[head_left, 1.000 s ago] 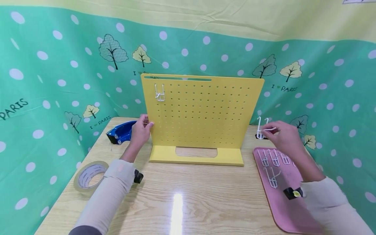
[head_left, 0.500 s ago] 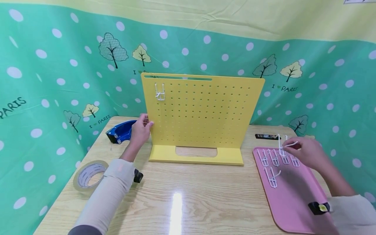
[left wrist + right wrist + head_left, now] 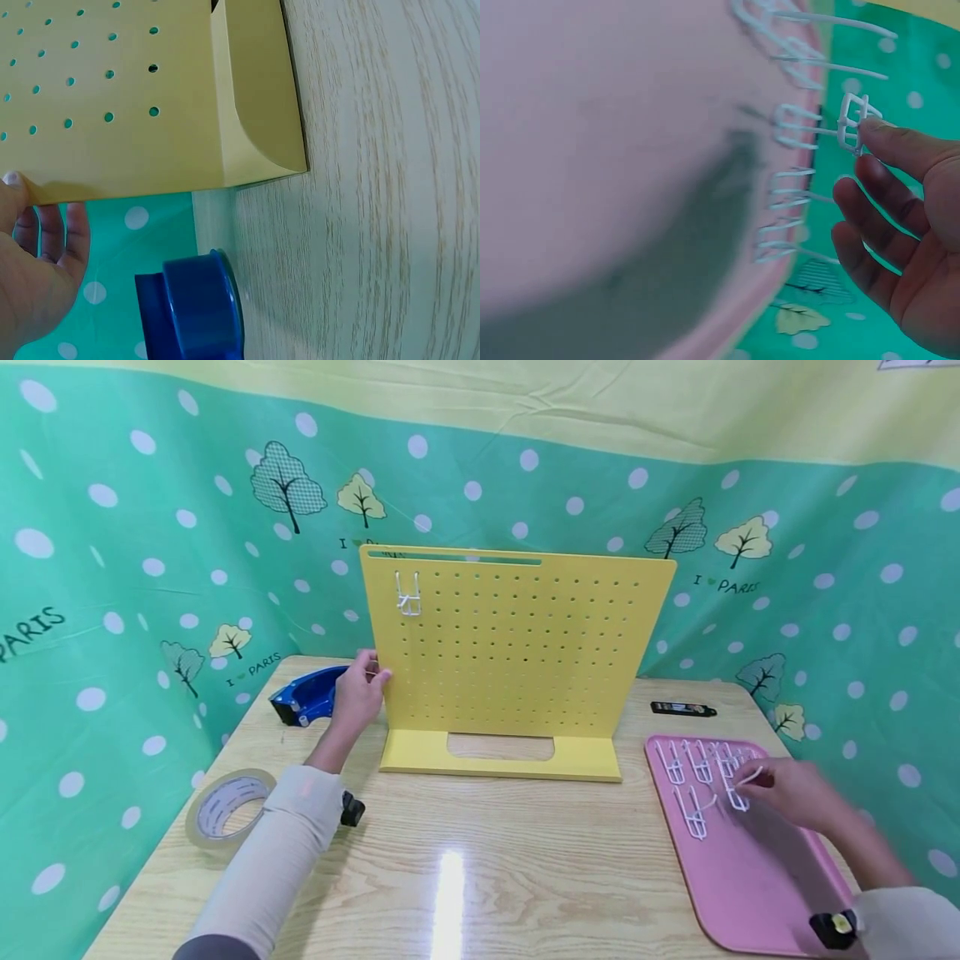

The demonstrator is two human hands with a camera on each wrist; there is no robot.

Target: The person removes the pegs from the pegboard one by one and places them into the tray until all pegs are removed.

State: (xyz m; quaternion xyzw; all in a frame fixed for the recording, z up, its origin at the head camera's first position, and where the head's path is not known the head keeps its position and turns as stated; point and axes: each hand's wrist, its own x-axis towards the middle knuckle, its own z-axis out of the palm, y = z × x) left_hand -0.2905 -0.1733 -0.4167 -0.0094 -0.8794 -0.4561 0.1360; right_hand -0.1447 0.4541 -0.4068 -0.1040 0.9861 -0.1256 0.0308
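Observation:
A yellow pegboard (image 3: 510,627) stands upright on its base. My left hand (image 3: 356,693) grips its left edge, with the thumb on the front and the fingers behind, as the left wrist view shows. One white wire hook (image 3: 409,602) hangs at the board's upper left. Over the pink tray (image 3: 750,893), my right hand (image 3: 791,789) pinches another white wire hook (image 3: 849,135) between thumb and forefinger. Several similar hooks (image 3: 701,765) lie in a row at the tray's far end. A further hook (image 3: 692,817) lies nearer, just left of the held one.
At left behind the arm are a blue tape dispenser (image 3: 309,695) and a tape roll (image 3: 213,814). A small black tube-like item (image 3: 682,708) lies behind the tray. The wooden table (image 3: 540,868) ends against a green dotted curtain (image 3: 570,485).
My right hand has moved right, then down and nearer, carrying the hook from beside the board to over the tray. My left hand stays on the board's edge.

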